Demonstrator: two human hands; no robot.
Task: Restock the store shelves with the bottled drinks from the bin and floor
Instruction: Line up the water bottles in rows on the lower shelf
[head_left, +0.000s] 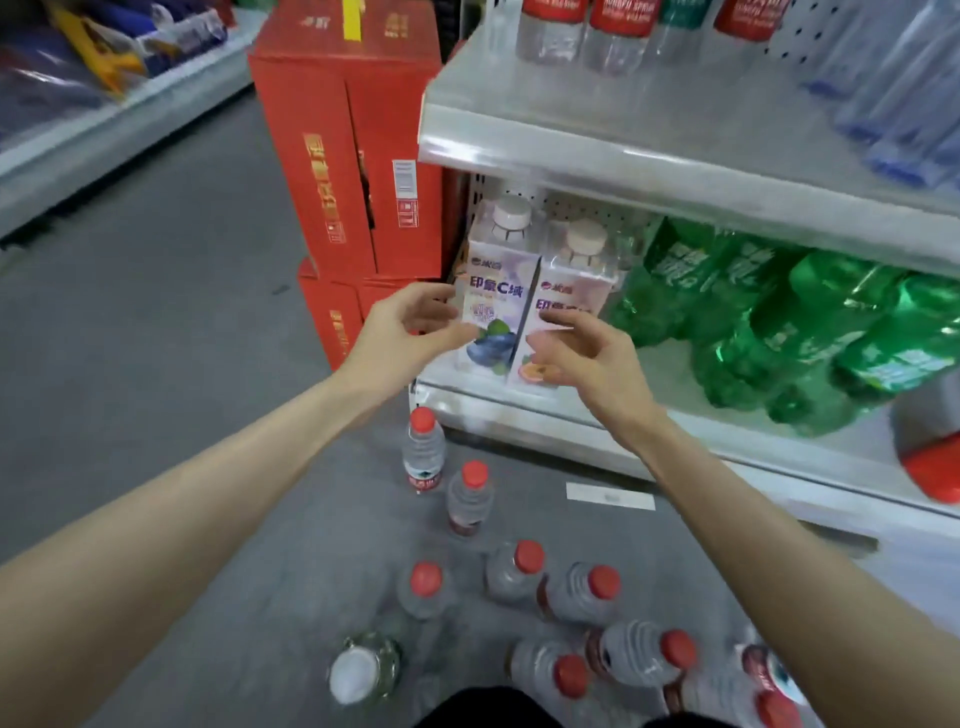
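Observation:
Two square pale-purple drink bottles with beige caps stand side by side at the left end of the lower shelf (545, 415): a blueberry one (498, 270) and a passion-fruit one (571, 280). My left hand (410, 327) hovers at the blueberry bottle's left side, fingers apart. My right hand (587, 353) is spread in front of the passion-fruit bottle's lower face. Neither hand clearly grips anything. Several red-capped water bottles (423, 452) stand on the grey floor below, plus one white-capped bottle (363, 670).
Green soda bottles (769, 312) fill the lower shelf to the right. The upper shelf (597, 150) carries red-labelled water bottles (618, 31) and blue-labelled ones (904, 93). Stacked red cartons (343, 156) stand left of the shelving. Another shelf unit (93, 119) lines the aisle's far left.

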